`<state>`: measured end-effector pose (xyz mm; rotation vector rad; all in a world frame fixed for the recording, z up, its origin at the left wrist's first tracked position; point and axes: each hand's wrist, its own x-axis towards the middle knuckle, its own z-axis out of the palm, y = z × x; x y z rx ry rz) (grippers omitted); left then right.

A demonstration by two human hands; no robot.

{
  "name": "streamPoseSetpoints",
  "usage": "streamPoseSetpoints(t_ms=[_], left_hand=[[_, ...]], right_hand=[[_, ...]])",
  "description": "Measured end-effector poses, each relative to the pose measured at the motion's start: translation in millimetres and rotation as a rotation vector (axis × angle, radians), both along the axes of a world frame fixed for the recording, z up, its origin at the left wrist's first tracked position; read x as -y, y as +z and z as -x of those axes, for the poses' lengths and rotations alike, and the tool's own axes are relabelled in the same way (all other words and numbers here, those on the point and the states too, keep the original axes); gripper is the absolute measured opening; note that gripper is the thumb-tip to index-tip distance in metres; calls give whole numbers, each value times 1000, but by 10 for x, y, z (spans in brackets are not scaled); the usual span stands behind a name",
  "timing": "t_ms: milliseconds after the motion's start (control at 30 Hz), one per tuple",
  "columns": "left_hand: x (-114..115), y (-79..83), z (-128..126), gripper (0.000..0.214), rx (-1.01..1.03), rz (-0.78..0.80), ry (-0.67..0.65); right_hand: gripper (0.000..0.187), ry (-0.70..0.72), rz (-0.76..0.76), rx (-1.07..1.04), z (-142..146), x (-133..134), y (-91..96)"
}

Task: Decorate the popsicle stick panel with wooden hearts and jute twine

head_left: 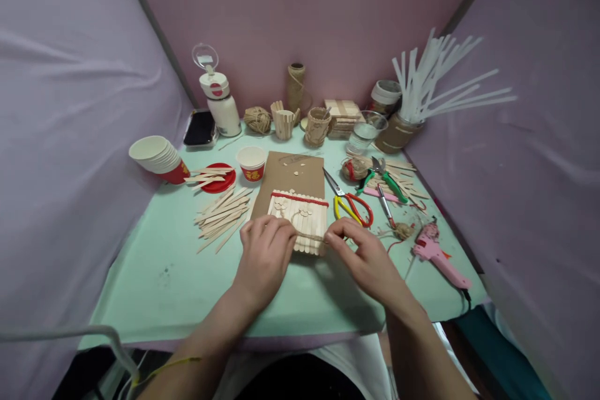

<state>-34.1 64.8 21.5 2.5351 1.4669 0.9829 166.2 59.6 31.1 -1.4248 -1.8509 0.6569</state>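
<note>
A panel of craft sticks point(311, 219) with a red cord along its top lies partly on a piece of brown cardboard point(300, 169). Small petal-like wood pieces and a curved line of twine decorate its face. Across the lower part runs a length of jute twine point(309, 236). My left hand point(267, 244) is closed at the panel's left side, fingertips pressing the twine's left end; its thumb is mostly hidden. At the right edge, my right hand point(359, 250) pinches the twine's other end between thumb and index finger.
Scissors point(349, 197), green pliers point(382, 178) and a pink glue gun point(440, 256) lie to the right. Loose wooden sticks point(225, 215) and paper cups point(159, 159) are at left. A glass of water point(363, 136) and a white bottle point(222, 106) stand behind.
</note>
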Motion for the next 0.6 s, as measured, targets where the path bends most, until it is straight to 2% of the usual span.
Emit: streamPoseSetpoints(t_ms=[33, 100, 167, 233, 367, 600], left_hand=[[10, 8, 9, 9, 16, 3, -38], [29, 24, 24, 12, 36, 9, -86], [44, 36, 34, 13, 48, -1, -99], [57, 44, 43, 13, 62, -23, -92], [91, 44, 68, 12, 63, -44, -82], [103, 19, 126, 11, 35, -57, -77]], right_hand=[[23, -21, 45, 20, -85, -44, 6], [24, -249, 78, 212, -254, -177, -35], [15, -374, 96, 320, -386, -341, -144], [10, -409, 139, 384, -455, -498, -289], [17, -431, 231, 423, -453, -697, -509], [16, -424, 221, 265, -498, -691, -540]])
